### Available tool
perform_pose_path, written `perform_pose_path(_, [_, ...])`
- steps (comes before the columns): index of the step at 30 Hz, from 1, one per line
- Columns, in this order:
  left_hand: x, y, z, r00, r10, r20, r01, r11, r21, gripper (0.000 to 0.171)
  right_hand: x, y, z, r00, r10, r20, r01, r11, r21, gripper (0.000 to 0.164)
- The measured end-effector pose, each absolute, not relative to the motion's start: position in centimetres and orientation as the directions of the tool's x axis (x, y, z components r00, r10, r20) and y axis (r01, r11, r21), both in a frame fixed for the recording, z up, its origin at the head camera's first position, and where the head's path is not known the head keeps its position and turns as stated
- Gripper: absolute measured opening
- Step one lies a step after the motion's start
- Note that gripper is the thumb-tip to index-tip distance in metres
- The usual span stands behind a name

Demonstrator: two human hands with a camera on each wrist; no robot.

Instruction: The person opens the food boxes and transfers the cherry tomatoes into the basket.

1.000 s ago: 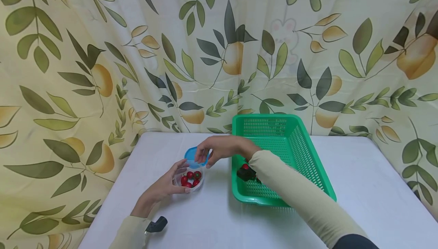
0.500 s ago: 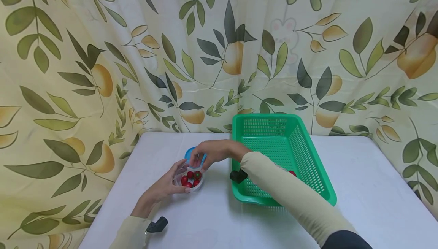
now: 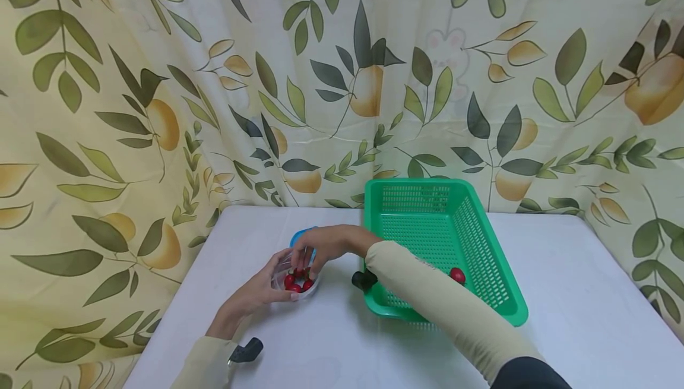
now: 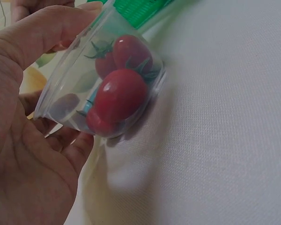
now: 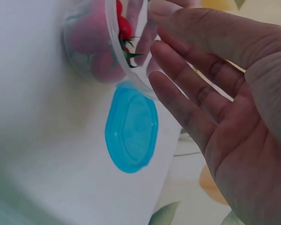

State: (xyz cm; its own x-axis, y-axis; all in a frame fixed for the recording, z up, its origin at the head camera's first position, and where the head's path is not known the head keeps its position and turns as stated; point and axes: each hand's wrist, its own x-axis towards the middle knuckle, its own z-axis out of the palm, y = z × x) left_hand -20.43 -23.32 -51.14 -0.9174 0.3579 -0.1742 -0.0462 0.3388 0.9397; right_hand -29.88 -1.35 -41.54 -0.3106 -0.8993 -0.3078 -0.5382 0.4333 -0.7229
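My left hand (image 3: pixel 259 288) grips a small clear plastic tub (image 4: pixel 77 82) by its sides, thumb along one side and fingers around the other. Several red cherry tomatoes (image 4: pixel 121 93) with green stems lie inside the tub. My right hand (image 3: pixel 332 242) reaches over the tub from the right; in the right wrist view its loosely bent fingers come right to the rim, with nothing visible held in them. A blue lid (image 5: pixel 131 131) lies on the table just behind the tub, partly covered by my right hand in the head view.
To the right stands a green plastic basket (image 3: pixel 417 228) with mesh walls, a red tomato (image 3: pixel 457 275) in it beside my right sleeve. My right forearm crosses over the basket's front. A leaf-and-fruit patterned curtain (image 3: pixel 342 80) hangs behind the white table (image 3: pixel 331 347).
My right hand has moved left and nearer, from over the blue lid to over the tub's opening. The sleeve shifted too, uncovering the tomato in the basket. My left hand stays in place.
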Motion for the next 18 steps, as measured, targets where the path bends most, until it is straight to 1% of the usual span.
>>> perform_pose_path(2, [-20.4,-23.3,-51.2,-0.92,0.347,-0.183,-0.054,0.35,0.935,0.102,-29.7,-1.6,-41.8,-0.304,-0.897,-0.32,-0.554,0.439,-0.707,0.037])
perform_pose_path(6, [-20.5,-23.3,-51.2,-0.921,0.338,-0.193,-0.066,0.354,0.933,0.101,-29.4,-2.3,-42.2,-0.298,-0.891,-0.342,-0.596,0.453,-0.662,0.034])
perform_pose_path(11, [-20.4,-23.3,-51.2,-0.923,0.329,-0.198,-0.074,0.354,0.932,0.104,-29.0,-2.9,-42.7,-0.307,-0.881,-0.361,-0.633,0.472,-0.613,0.031])
perform_pose_path(18, [-20.3,-23.5,-51.1,-0.924,0.334,-0.185,-0.056,0.361,0.931,0.106,-28.7,-3.6,-43.1,-0.312,-0.861,-0.401,-0.66,0.501,-0.561,0.031])
